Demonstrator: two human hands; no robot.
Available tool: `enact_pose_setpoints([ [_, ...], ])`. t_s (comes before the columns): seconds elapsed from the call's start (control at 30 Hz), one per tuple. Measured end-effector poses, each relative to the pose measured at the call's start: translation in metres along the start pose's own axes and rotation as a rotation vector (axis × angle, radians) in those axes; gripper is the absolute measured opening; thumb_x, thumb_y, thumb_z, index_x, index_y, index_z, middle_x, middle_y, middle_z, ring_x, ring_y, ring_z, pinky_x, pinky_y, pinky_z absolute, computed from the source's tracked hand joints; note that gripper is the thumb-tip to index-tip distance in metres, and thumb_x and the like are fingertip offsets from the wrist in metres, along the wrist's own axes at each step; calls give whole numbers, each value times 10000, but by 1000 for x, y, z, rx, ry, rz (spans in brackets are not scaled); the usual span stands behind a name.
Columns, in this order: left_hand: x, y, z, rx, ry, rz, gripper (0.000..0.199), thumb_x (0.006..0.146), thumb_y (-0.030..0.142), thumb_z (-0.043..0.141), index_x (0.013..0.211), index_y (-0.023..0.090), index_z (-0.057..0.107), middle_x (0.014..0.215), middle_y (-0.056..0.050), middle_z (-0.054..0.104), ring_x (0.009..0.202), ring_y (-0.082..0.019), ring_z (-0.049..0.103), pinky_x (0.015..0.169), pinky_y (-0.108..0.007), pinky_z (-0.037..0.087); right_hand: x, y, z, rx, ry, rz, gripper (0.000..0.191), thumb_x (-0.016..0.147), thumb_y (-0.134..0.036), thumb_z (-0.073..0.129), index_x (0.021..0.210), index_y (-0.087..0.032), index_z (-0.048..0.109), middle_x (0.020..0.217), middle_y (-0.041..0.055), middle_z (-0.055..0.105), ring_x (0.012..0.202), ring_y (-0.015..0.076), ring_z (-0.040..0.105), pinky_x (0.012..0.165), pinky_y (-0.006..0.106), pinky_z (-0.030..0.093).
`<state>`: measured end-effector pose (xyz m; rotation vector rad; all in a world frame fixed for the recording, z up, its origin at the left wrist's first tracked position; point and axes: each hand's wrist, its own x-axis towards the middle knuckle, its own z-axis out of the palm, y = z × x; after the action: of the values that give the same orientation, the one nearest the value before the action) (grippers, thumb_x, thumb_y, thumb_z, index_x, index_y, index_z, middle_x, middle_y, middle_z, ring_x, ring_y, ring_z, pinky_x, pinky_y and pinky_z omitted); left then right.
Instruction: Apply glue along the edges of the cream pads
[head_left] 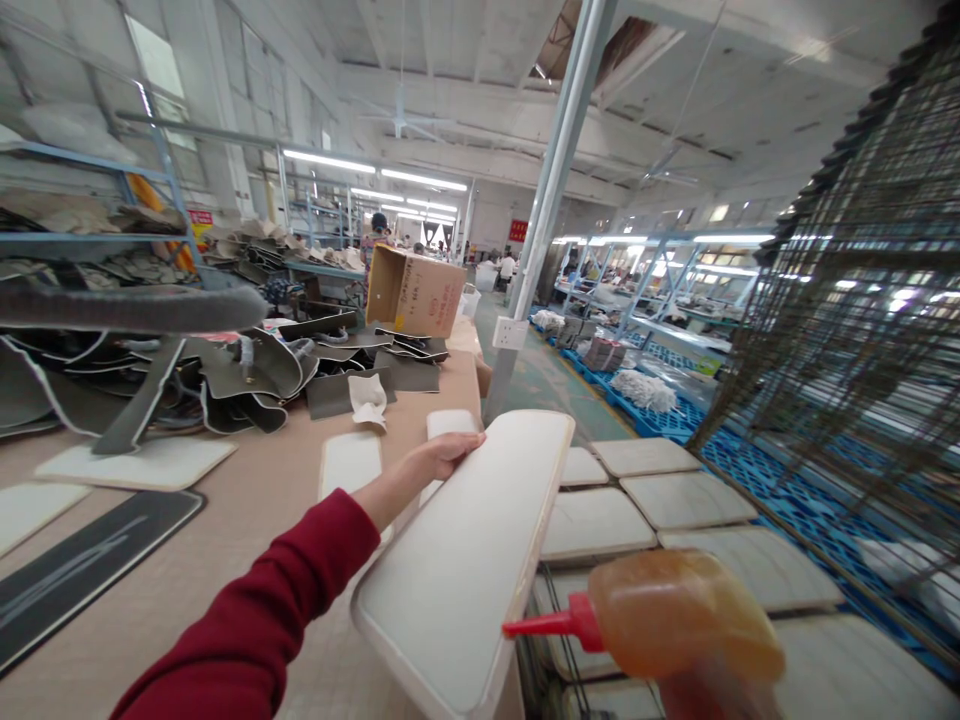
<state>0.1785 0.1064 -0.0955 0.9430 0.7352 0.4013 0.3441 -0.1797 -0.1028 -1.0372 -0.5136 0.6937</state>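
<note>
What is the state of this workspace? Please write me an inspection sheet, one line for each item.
Surface: brown table, partly covered.
Things in hand: white panel; amber bottle, red nozzle at the panel's edge.
Clutter: dark pieces heaped, carton behind.
Hands: left hand holds the panel; right hand, blurred, holds the bottle.
Cables: nothing seen on the table.
Surroundings: post with socket box; more white panels at right.

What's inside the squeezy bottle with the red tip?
Something amber-coloured shows through the side of the bottle. You can't see inside the red tip, and the blurry right hand covers part of the bottle's underside.
</note>
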Motion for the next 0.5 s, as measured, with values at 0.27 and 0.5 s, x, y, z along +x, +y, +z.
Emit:
enact_pose_setpoints([
  [0.27, 1, 2, 0, -26, 6, -1, 338, 759, 356, 681, 979, 105, 626, 715, -71, 714, 560, -169, 642, 632, -302, 527, -5, -1, 5, 22, 40, -1, 575, 601, -500, 757, 1102, -265, 600, 1028, 47, 653, 893, 280, 619, 720, 387, 555],
  [0.5, 1, 3, -5, -58, 32, -9, 402, 756, 336, 688, 1062, 86, 616, 783, -90, 724, 594, -174, 656, 672, -298, 527, -7, 3, 2, 41, 28, 30, 588, 625, -506, 731, 1138, -257, 588, 1040, 70, 646, 905, 318, 613, 749, 457, 550],
])
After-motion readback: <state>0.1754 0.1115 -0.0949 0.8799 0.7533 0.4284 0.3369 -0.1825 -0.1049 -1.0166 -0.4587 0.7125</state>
